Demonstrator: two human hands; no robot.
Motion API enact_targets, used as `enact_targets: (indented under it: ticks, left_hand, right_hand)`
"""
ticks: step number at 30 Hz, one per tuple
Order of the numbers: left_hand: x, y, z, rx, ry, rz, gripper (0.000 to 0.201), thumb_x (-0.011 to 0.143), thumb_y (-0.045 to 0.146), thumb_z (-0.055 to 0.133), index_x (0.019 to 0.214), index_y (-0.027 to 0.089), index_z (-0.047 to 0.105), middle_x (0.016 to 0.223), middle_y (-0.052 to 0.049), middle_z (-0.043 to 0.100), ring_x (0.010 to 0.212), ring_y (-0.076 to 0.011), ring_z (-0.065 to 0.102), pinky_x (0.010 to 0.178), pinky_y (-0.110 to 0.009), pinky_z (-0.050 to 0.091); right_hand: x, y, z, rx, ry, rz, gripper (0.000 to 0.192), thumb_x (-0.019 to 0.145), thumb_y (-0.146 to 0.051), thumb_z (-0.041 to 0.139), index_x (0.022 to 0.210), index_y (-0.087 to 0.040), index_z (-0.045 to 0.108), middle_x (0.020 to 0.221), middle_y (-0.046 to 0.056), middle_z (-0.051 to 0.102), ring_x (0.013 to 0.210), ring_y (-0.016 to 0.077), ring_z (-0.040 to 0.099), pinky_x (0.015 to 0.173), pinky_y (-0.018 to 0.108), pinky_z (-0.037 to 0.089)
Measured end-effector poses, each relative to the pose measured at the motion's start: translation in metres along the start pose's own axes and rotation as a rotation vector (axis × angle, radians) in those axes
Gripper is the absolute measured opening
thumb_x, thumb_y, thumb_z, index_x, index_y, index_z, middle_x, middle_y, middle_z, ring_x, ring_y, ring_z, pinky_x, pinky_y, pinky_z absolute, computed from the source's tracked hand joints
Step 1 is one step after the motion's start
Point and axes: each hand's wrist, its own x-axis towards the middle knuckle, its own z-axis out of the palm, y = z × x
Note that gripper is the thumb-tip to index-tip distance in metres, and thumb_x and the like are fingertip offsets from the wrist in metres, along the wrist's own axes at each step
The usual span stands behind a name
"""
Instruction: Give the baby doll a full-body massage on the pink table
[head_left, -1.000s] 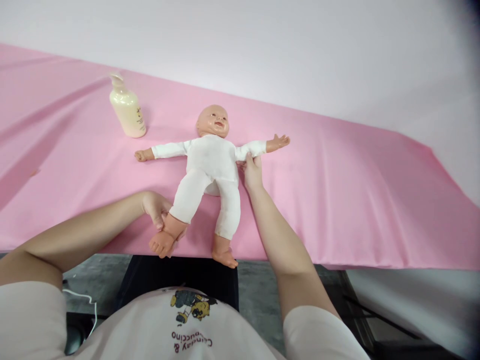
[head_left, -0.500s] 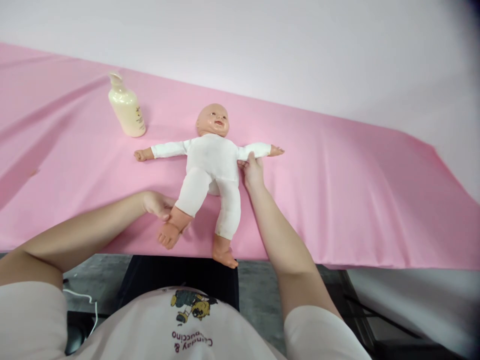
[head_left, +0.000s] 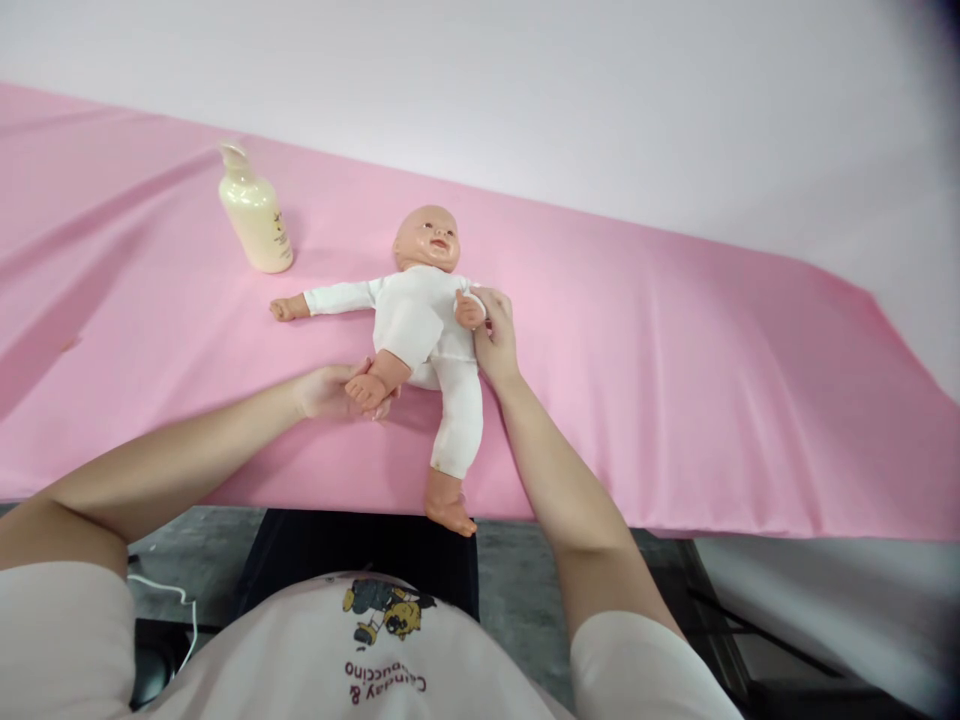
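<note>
Fingers [head_left: 352, 385] of your left hand [head_left: 330, 392] clasp the baby doll's [head_left: 420, 320] foot [head_left: 367, 388], your right hand [head_left: 491, 335] grips its folded arm on the pink bench [head_left: 675, 400]; its other leg overhangs, so tugging could slide it off.

Doll [head_left: 420, 320] lay face up on the pink-covered desk [head_left: 675, 380], between both hands. Left hand [head_left: 334, 392] gripped the doll's foot, that leg bent up toward the torso. Right hand [head_left: 491, 338] held the doll's arm folded across its chest. Doll's other arm stretched out flat beyond the left hand; other leg hung over the desk edge. Cream pump bottle [head_left: 256, 215] stood upright, well beyond the left hand.
</note>
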Motion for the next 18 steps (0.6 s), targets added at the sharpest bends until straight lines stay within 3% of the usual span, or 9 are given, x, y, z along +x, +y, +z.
enact_targets:
  ticks: [5, 11, 18]
  left_hand:
    - [-0.001, 0.002, 0.004, -0.194, -0.052, 0.031, 0.061, 0.087, 0.07, 0.057, 0.105, 0.014, 0.071, 0.07, -0.002, 0.061, 0.067, -0.0163, 0.053, 0.08, -0.035, 0.045]
    - [-0.002, 0.002, -0.002, -0.213, -0.069, -0.011, 0.059, 0.087, 0.069, 0.059, 0.106, 0.014, 0.071, 0.074, -0.003, 0.068, 0.071, -0.0171, 0.06, 0.081, -0.034, 0.049]
    - [-0.011, 0.011, 0.005, 0.076, -0.395, -0.204, 0.056, 0.08, 0.056, 0.076, 0.118, 0.016, 0.071, 0.1, -0.01, 0.076, 0.097, -0.0278, 0.072, 0.086, -0.035, 0.054]
  right_hand:
    - [-0.001, -0.001, -0.002, -0.061, -0.055, -0.046, 0.044, 0.093, -0.021, 0.046, 0.134, -0.029, 0.061, 0.138, 0.01, 0.052, 0.137, 0.0245, 0.048, 0.116, 0.052, 0.045]
    - [0.0, -0.003, -0.003, -0.069, -0.091, -0.027, 0.046, 0.091, -0.032, 0.06, 0.137, -0.03, 0.058, 0.141, 0.012, 0.049, 0.137, 0.0278, 0.047, 0.107, 0.05, 0.052]
    - [-0.001, -0.009, 0.001, 0.154, 0.041, 0.154, 0.059, 0.09, -0.058, 0.061, 0.138, -0.026, 0.049, 0.135, 0.012, 0.058, 0.118, 0.024, 0.062, 0.101, 0.045, 0.055]
